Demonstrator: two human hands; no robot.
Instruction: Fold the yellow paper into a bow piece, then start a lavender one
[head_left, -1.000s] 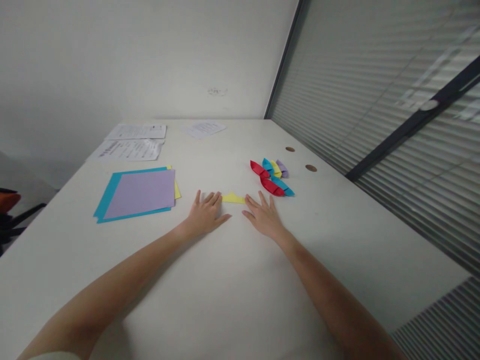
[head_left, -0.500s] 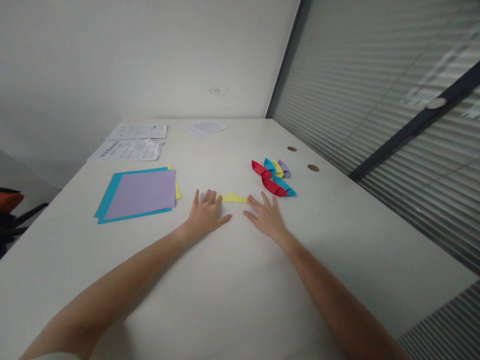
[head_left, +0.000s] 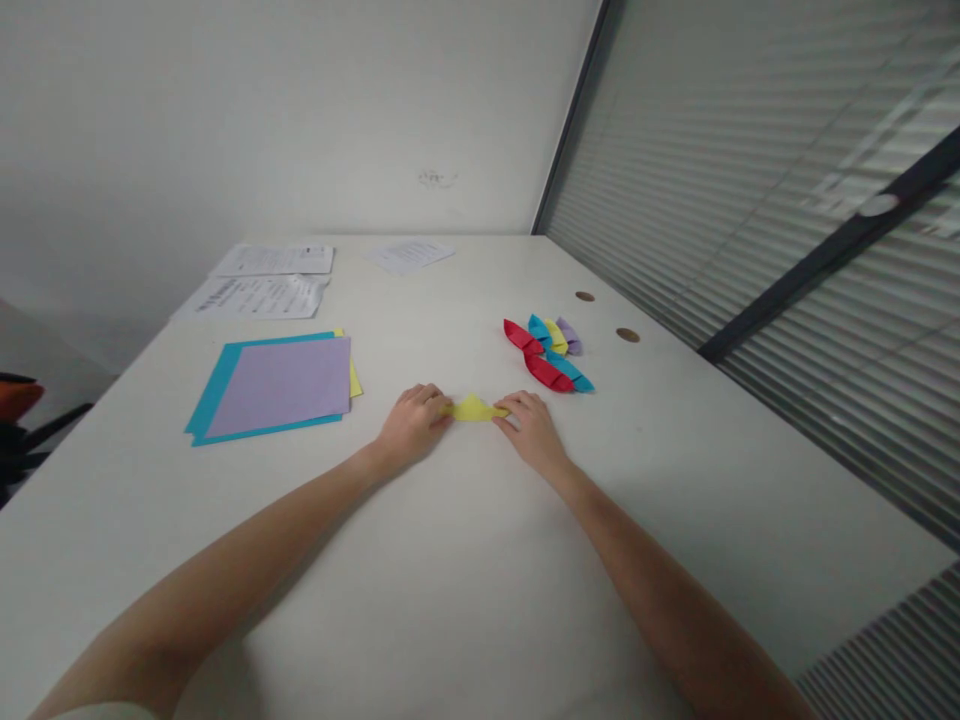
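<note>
Yellow folded, centre-peaked paper strip (head_left: 473,408) lies between my left grip (head_left: 414,424) and right grip (head_left: 534,432), each pinching one end; smooth white tabletop (head_left: 450,560) stretches nearside of both, its right edge well apart from the right grip.

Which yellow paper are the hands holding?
The folded strip held between left hand and right hand; the yellow sheet and yellow folded piece lie untouched.
</note>
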